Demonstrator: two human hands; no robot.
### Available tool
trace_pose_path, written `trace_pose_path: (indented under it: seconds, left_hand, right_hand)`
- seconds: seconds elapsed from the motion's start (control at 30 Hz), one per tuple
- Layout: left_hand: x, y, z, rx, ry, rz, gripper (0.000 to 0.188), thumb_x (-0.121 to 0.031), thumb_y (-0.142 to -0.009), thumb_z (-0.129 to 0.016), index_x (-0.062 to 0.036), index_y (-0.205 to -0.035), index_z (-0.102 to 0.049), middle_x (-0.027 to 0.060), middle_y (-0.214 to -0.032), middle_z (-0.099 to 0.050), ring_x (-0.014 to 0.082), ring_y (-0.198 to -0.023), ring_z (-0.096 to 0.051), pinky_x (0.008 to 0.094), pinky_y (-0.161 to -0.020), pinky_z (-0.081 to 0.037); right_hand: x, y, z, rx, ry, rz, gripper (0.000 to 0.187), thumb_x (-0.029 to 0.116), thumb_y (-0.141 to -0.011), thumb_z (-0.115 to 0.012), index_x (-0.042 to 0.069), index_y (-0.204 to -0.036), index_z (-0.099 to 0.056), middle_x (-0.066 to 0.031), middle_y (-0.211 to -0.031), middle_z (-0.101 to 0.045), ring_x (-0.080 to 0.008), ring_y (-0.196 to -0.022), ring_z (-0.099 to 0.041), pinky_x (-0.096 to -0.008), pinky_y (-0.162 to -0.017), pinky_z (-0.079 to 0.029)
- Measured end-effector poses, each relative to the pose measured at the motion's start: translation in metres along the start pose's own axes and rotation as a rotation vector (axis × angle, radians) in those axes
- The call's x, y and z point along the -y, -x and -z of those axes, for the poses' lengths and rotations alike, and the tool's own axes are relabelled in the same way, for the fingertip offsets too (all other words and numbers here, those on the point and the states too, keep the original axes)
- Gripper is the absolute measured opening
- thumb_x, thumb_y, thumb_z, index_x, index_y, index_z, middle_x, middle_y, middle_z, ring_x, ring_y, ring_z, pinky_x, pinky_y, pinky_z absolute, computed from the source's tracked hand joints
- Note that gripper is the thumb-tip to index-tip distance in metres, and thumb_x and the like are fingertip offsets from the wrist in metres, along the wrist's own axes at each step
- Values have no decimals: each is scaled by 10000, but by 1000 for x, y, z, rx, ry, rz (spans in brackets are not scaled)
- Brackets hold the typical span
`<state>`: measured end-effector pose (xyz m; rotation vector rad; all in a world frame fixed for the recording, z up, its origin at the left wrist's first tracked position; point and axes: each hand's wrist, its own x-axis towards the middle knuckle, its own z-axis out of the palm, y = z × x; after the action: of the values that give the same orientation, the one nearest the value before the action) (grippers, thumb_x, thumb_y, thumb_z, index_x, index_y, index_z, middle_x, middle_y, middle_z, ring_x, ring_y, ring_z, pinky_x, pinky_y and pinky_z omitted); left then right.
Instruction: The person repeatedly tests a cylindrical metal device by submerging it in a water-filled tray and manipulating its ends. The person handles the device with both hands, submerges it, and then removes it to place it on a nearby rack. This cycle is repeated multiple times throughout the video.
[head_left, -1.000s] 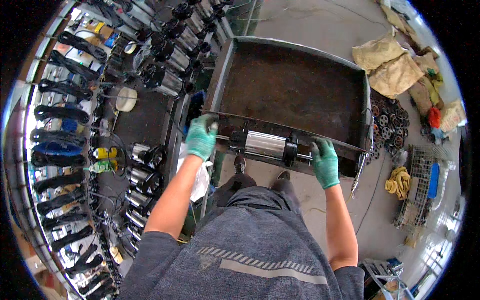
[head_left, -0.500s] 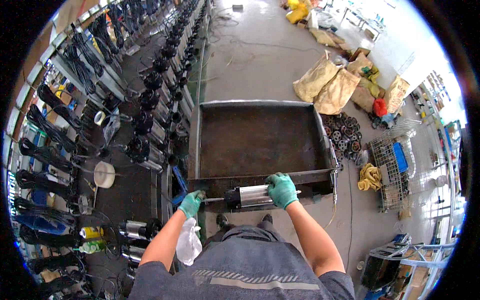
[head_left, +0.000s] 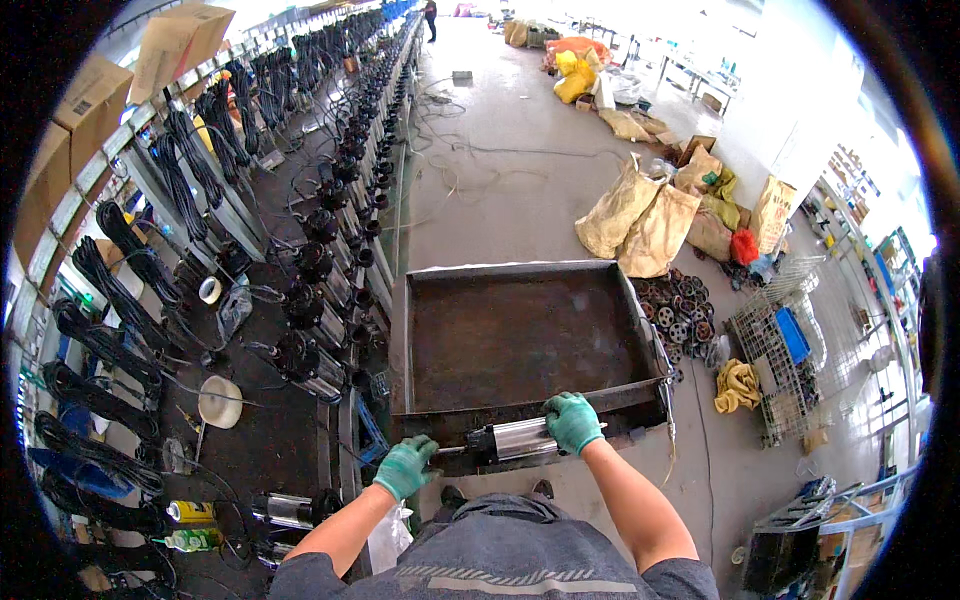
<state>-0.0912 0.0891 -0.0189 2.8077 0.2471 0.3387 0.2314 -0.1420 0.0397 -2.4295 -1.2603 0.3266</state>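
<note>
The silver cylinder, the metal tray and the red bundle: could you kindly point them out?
Silver cylinder [head_left: 521, 440], head view: its shiny side.
Metal tray [head_left: 520, 335], head view: its inner floor.
Red bundle [head_left: 743, 246], head view: its middle.

No legible text anywhere. Dark printed characters on the upright tan sack [head_left: 773, 218], right side, too small to make out. Print on the cardboard boxes [head_left: 178, 45], upper left: blurred. Yellow container [head_left: 191, 512] and green bottle [head_left: 196, 541], lower left: any lettering unreadable.
</note>
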Motion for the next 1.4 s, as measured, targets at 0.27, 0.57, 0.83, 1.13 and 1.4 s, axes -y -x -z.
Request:
trace_pose_path:
  seconds: [0.27,0.57,0.83,1.13,1.4]
  left_hand:
    - [6,-6,14,133,191,105,320,-216,-869,-755,-52,-1137,-697,193,-1044,-709,403,-897,-696,461,-775,-582]
    - [9,-28,-1,213,1181,1182,300,-293,-1023,-644,-43,-1186,-673,75,-917,-681,154,-765,-650,309,-605,-550]
    - [22,14,1,-32,573,244,259,-118,-930,-733,-26,-1170,-698,138,-1066,-697,232,-999,-679,350,-897,-548]
    - [18,-13,-29,170,972,1157,372,-385,-1036,-579,-47,-1149,-685,100,-885,-730,294,-853,-703,375,-777,-567]
    - [40,19,-12,3,210,-3,315,-186,-908,-719,-50,-1191,-699,151,-1067,-715,350,-983,-682,431,-890,-548]
  right_hand:
    - [-4,-3,-7,12,36,35,232,248,-886,-605,78,-973,-736,-166,-1044,-707,-368,-1057,-637,-455,-996,-476]
    - [-10,-6,-14,-8,23,66,231,228,-859,-601,84,-974,-741,-174,-1026,-708,-370,-1022,-651,-464,-988,-483]
    - [0,-4,-8,-40,19,75,232,266,-880,-601,93,-933,-746,-175,-986,-711,-368,-976,-660,-469,-948,-500]
    - [-6,-4,-9,-23,9,51,222,234,-881,-599,71,-940,-738,-186,-994,-707,-382,-990,-656,-476,-970,-490]
    - [2,-11,-8,-14,32,93,209,253,-862,-620,95,-936,-737,-173,-994,-709,-376,-1001,-653,-474,-978,-488]
